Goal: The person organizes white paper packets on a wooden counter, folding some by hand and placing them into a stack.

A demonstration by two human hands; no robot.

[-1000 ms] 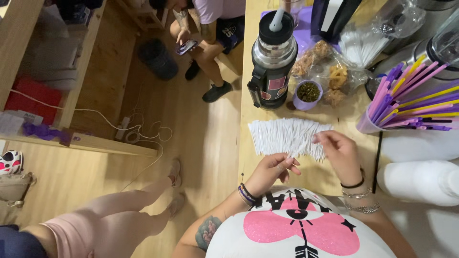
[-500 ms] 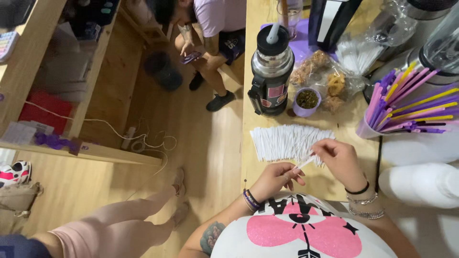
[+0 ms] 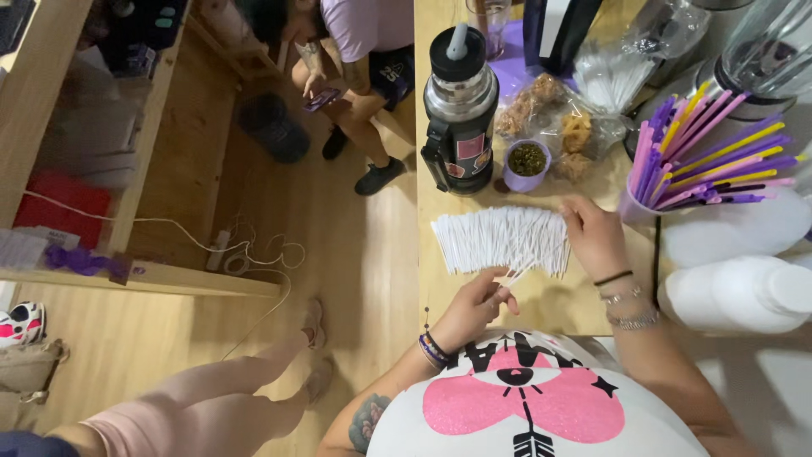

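Observation:
A flat pile of several white paper-wrapped straws (image 3: 499,239) lies on the wooden counter (image 3: 436,279). My left hand (image 3: 474,306) pinches the near end of one white straw (image 3: 518,274) at the pile's front edge. Resting on the right end of the pile is my right hand (image 3: 595,237), fingers spread over the straws, with bracelets at the wrist.
Behind the pile stand a black and steel thermos (image 3: 461,110), a small purple cup of dark bits (image 3: 527,162), bagged snacks (image 3: 558,127) and a cup of purple, pink and yellow straws (image 3: 706,152). White bottles (image 3: 744,292) lie at right. A person (image 3: 355,51) sits beyond on the floor.
My right hand moved up from the pile's near edge onto its right end. My left hand drew one straw toward me. The camera came closer.

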